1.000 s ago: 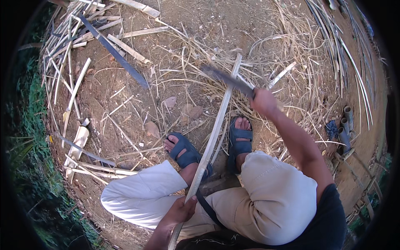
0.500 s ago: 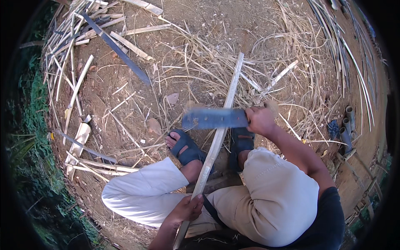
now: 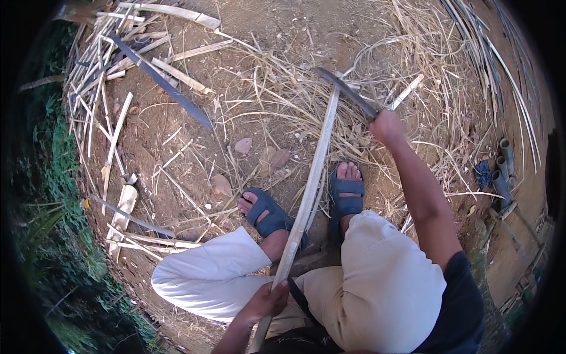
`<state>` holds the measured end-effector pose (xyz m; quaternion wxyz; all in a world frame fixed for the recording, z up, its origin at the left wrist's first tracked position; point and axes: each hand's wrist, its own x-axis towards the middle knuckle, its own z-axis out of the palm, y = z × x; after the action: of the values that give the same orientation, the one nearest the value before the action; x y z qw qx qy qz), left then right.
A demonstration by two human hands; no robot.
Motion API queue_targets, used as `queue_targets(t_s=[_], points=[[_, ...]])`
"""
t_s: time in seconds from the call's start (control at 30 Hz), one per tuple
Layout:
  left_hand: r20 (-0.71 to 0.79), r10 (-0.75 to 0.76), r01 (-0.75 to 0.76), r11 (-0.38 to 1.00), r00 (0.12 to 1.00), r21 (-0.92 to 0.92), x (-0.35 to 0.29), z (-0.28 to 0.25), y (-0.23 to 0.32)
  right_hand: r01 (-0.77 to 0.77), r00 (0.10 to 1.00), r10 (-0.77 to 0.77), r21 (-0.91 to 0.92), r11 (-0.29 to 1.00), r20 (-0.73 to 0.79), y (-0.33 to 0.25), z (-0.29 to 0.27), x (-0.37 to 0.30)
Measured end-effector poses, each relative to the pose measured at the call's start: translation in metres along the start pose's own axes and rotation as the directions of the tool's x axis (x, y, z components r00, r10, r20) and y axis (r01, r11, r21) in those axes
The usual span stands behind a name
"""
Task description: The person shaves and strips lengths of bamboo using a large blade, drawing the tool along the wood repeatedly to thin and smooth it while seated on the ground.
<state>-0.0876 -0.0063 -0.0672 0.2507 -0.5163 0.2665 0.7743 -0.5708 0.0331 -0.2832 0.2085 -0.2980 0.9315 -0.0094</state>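
Note:
My left hand (image 3: 266,301) is closed round the near end of a long pale bamboo strip (image 3: 313,174), low in the view beside my lap. The strip runs up and slightly right between my sandalled feet, its far end over dry shavings. My right hand (image 3: 387,127) grips a machete (image 3: 346,92), whose dark, broad blade points up and to the left. The blade is beside the strip's far end, seen nearly edge on; whether it touches the strip I cannot tell. The machete's handle is mostly hidden in my fist.
Curly bamboo shavings (image 3: 283,97) cover the ground ahead. A saw-like long dark blade (image 3: 168,88) lies by piled bamboo pieces (image 3: 97,65) at the far left. Another thin blade (image 3: 138,220) rests near a split bamboo piece (image 3: 122,213). Bamboo tubes (image 3: 501,183) stand at the right.
My right hand has moved the machete away from me, from the strip's middle toward its far end, and turned the blade. My left hand still holds the strip's near end.

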Motion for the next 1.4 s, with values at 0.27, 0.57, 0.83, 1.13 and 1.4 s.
queue_targets(t_s=[0.27,0.57,0.83,1.13,1.4], points=[[-0.042,-0.006,0.008,0.999,0.999,0.049,0.003,0.003,-0.001,0.024,0.995,-0.016,0.080,0.996,-0.096,-0.023,-0.003,0.003],[-0.009,-0.027,0.027,0.999,1.000,0.028,-0.002,0.008,-0.001,-0.034,0.994,0.044,0.101,0.994,-0.104,-0.032,0.008,0.007],[0.036,-0.066,0.070,0.992,0.997,-0.109,-0.014,0.021,0.006,-0.009,0.999,0.014,0.100,0.995,-0.048,-0.068,0.009,-0.028],[0.035,0.009,-0.003,0.986,0.999,-0.166,-0.033,-0.001,-0.010,0.066,0.994,-0.054,0.137,0.988,-0.092,-0.067,0.006,-0.049],[0.209,0.057,0.066,0.841,0.976,-0.538,-0.044,-0.020,-0.020,0.707,0.681,-0.732,0.298,0.641,-0.040,-0.099,0.007,-0.154]])
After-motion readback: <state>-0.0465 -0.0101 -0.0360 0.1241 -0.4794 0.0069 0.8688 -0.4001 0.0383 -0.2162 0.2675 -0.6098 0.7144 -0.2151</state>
